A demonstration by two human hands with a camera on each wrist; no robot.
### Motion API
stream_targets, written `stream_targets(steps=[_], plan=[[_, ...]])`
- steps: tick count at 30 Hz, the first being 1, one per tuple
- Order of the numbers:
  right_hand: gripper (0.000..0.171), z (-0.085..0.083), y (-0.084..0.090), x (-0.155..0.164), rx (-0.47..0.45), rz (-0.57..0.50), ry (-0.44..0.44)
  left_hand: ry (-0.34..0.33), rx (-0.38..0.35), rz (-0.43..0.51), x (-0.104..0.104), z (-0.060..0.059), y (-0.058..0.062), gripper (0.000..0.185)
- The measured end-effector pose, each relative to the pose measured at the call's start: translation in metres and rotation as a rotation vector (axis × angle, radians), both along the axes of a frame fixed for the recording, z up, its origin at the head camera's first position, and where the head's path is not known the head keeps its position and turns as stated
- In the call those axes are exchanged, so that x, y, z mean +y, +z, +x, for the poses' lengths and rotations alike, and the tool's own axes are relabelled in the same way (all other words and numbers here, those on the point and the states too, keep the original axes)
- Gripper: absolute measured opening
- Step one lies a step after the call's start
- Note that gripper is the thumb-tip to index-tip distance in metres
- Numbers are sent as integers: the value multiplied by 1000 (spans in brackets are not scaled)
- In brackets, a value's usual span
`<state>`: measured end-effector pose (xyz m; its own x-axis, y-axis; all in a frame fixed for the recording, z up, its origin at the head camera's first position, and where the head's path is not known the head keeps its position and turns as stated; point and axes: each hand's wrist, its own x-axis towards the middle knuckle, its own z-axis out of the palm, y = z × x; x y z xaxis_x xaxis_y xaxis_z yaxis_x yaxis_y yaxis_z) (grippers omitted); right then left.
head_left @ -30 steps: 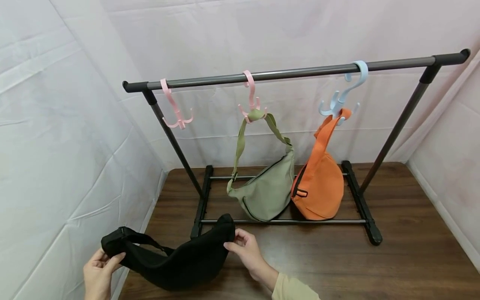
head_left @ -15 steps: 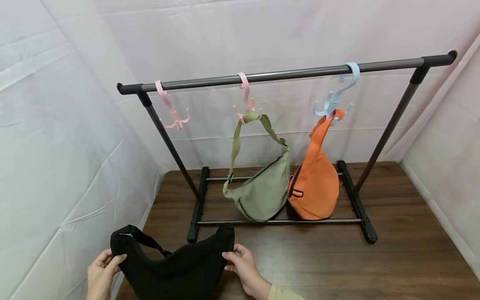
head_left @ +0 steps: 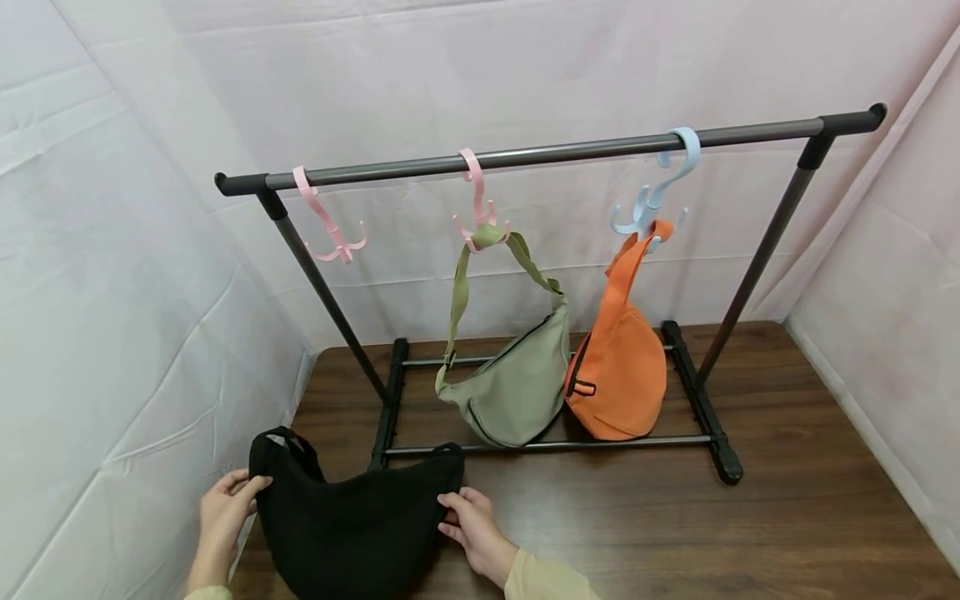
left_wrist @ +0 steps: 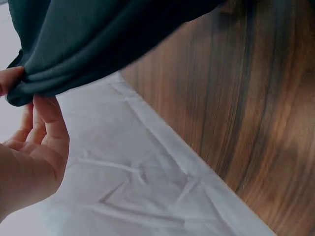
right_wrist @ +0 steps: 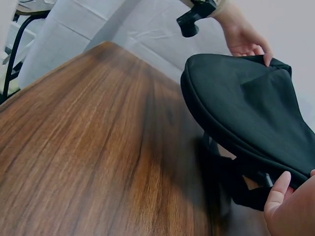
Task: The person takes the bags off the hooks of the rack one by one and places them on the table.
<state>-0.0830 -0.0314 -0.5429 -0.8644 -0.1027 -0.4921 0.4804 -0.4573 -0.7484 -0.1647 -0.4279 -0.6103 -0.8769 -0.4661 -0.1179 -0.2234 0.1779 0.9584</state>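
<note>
— Nearest? Black bag point(head_left: 356, 525), held up just over the wooden table point(head_left: 787, 517); left hand point(head_left: 225, 512) pinching one end, right hand point(head_left: 468, 525) pinching the other.

— Beyond? Rack point(head_left: 540, 154): bare pink hook point(head_left: 326, 221), green bag point(head_left: 510, 387), orange bag point(head_left: 618, 371) off the blue hook point(head_left: 656, 196).

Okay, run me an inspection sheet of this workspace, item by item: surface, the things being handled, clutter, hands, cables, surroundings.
Surface: dark wooden table, bare wood showing.
Things in hand: black bag, held up by its two ends at the table's near left edge.
Clutter: garment rack on the table; green bag on the middle pink hook; orange bag on the blue hook; left pink hook bare.
Hands: left hand pinches one end, right hand grips the other.
Cables: nothing seen.
Surroundings: white sheeting on three sides.
</note>
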Motion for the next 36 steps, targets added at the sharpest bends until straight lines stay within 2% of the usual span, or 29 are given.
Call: stream_targets(steps=[2, 4, 6, 9, 11, 13, 16, 19, 21, 25, 32, 36], plan=[[20, -3, -2, -2, -20, -8, -13, 7, -17, -50, 4, -6, 1, 20], [22, -6, -5, -4, -34, -13, -25, 17, -68, -89, 16, -8, 14, 19], [26, -9, -8, -6, -46, -17, -39, -8, -102, -127, 33, -4, 37, 22], [28, -12, -13, -7, -56, -14, -54, -39, -139, -164, 65, 5, 79, 30], [26, -15, -16, -9, -63, -6, -67, -61, -138, -206, 82, 11, 98, 36], [23, -17, -19, -9, -65, 7, -79, -58, -155, -247, 94, 13, 109, 38], [32, -22, -22, -9, -59, 28, -92, -59, -172, -283, 101, 11, 112, 39], [51, -26, -23, -8, -59, 44, -92, -68, -192, -319, 102, 7, 108, 41], [56, -28, -24, -7, -61, 50, -90, -72, -197, -328, 102, 4, 105, 43], [56, -31, -24, -7, -74, 53, -91, -60, -201, -326, 101, 2, 99, 42], [44, -33, -25, -8, -82, 54, -103, -63, -210, -311, 99, 1, 87, 47], [47, -34, -28, -7, -74, 51, -98, -44, -197, -311, 101, -2, 83, 46]])
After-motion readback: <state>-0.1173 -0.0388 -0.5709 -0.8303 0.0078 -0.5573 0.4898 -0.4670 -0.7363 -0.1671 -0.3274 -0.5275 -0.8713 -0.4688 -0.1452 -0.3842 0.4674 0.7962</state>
